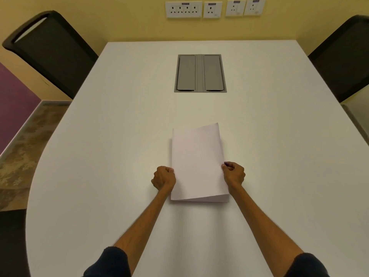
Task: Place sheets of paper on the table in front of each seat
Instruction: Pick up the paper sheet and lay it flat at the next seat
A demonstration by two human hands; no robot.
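Both hands grip a stack of paper lying at the bench centre, six o'clock of the grey hatch. Left hand fingers curl tight on its nine o'clock edge; right hand fingers pinch the three o'clock edge.

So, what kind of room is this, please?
Probably a small office meeting room. A long white table has a grey cable box set into its middle, dark chairs stand at both sides, and a row of wall sockets runs along the yellow wall.
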